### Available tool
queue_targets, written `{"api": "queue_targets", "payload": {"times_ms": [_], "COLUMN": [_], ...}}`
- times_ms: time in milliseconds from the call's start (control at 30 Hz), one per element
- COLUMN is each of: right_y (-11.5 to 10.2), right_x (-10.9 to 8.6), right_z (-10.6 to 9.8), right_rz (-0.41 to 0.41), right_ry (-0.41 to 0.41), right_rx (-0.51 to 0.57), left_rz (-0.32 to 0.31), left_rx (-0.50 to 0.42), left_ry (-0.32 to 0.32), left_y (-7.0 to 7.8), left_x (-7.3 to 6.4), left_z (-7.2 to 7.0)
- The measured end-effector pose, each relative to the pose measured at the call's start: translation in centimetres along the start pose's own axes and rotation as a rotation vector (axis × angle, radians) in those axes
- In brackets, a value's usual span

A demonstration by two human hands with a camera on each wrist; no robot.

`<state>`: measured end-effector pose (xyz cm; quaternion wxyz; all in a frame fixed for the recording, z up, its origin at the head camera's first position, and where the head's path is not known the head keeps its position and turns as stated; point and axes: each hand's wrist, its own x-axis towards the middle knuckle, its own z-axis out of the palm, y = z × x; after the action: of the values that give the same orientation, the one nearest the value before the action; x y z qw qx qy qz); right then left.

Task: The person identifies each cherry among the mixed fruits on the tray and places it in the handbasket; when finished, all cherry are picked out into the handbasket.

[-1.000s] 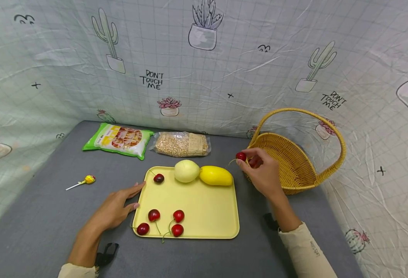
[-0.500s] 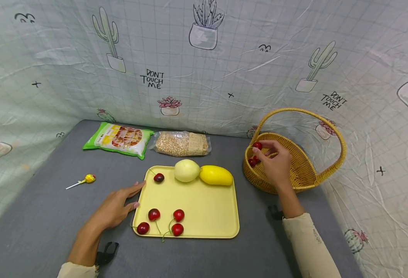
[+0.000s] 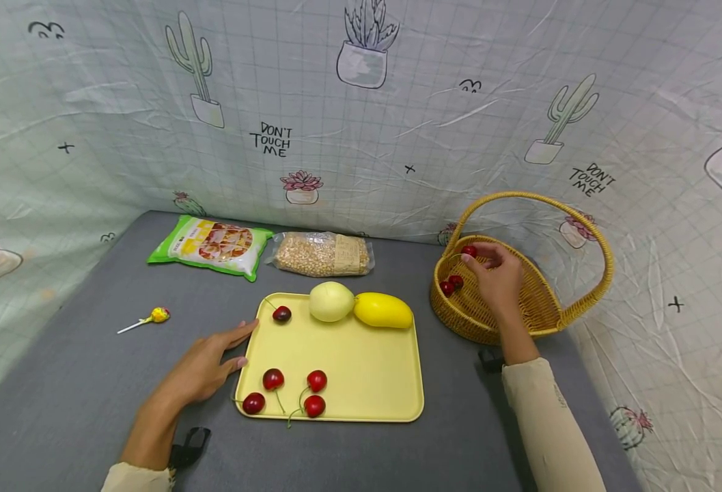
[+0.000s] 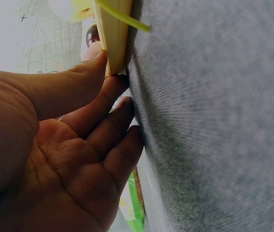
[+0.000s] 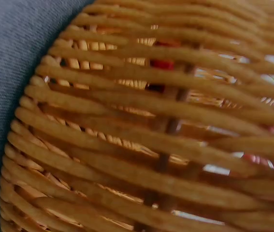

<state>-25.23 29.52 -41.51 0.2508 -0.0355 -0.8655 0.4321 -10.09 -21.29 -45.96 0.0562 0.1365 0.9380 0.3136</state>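
Observation:
My right hand (image 3: 501, 279) pinches a red cherry (image 3: 469, 251) by thumb and fingers, inside the left part of the wicker basket (image 3: 459, 320). Two more cherries (image 3: 451, 284) lie on the basket's floor below it. Woven basket wall (image 5: 103, 159) fills the right wrist view and hides that hand. With relaxed, mostly straight fingers, my left hand (image 3: 203, 369) touches the left edge of a yellow tray (image 3: 361, 369); up close, its thumb (image 4: 74, 87) meets the tray's side. Several cherries (image 3: 272, 379) with stems lie along the tray's near left, and a dark one (image 3: 281, 314) sits at the far left corner.
A pale green round fruit (image 3: 331, 302) and a yellow mango (image 3: 382, 311) lie at the tray's far edge. Behind are a green-white food bag (image 3: 213, 247) and a clear bag of grains (image 3: 322, 254). A lollipop (image 3: 154, 316) lies left. The basket's tall handle (image 3: 533, 196) arches overhead.
My right hand has carried the cherry rightward from above the basket's left rim to inside the basket. The left hand has stayed at the tray's edge.

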Motion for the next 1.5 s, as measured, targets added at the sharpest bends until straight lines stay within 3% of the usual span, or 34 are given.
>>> {"api": "queue_targets", "payload": {"times_ms": [367,600,1100,1500], "right_y": [1.3,1.7,2.5,2.4], "right_x": [1.6,1.9,1.4,1.5], "right_z": [0.5,0.8,0.6,0.7], "right_rz": [0.170,0.196,0.266,0.363], "right_ry": [-0.058,-0.104,-0.207,-0.280], "right_rx": [-0.049,-0.112,-0.400,-0.479], "left_rz": [0.010,0.013,0.020,0.002], "left_rx": [0.013,-0.006,0.008,0.006], "left_ry": [-0.004,-0.002,-0.009,-0.025], "left_y": [0.0,0.0,-0.1,0.1], "left_x": [0.0,0.0,0.1,0.2], "left_z": [-0.1,-0.2,-0.1,-0.2]}}
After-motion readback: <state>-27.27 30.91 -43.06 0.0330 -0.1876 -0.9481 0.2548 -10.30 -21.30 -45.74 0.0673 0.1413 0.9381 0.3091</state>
